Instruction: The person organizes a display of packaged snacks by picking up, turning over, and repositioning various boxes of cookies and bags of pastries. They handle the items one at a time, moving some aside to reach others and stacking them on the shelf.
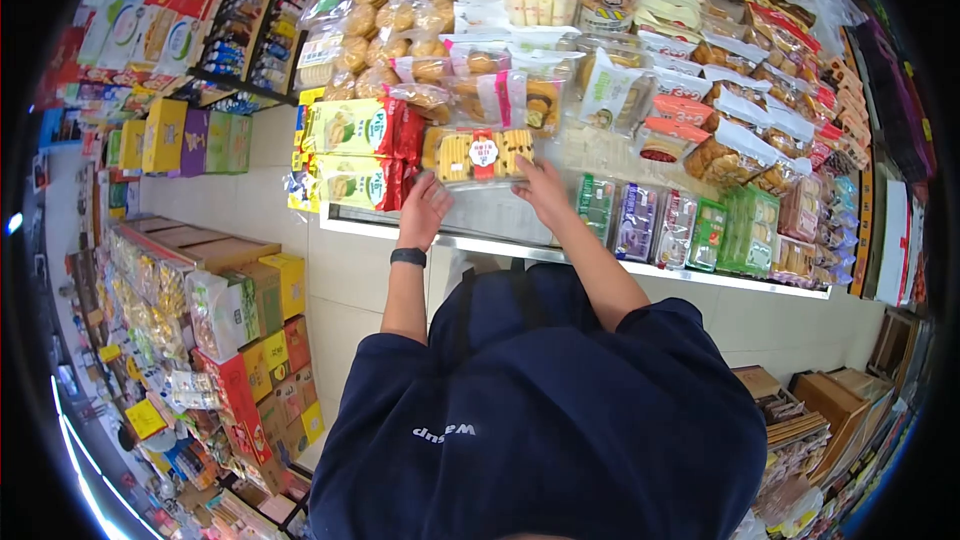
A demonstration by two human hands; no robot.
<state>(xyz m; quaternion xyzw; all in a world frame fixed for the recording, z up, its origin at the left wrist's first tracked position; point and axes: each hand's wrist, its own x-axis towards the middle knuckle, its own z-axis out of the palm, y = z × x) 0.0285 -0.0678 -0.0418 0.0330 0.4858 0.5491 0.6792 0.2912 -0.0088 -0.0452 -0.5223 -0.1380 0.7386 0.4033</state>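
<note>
A clear pack of cookies (455, 156) with a red and white label sits over the front of the display table. My right hand (546, 194) has its fingers and thumb closed on the pack's lower right corner. Just below the pack's left end is my left hand (425, 208), with a dark band on the wrist; its fingers are extended and apart, and it does not visibly hold anything. Left of the pack lie yellow-green snack bags (347, 128) with red ends, close to my left fingertips. A bare metal strip of the table (490, 215) shows between my hands.
Bagged pastries (610, 90) and round buns (395, 15) fill the table behind. Green, purple and red packs (635, 220) line its front right edge. Stacked cartons (270, 370) stand on the floor at left, and wooden boxes (835, 410) at lower right.
</note>
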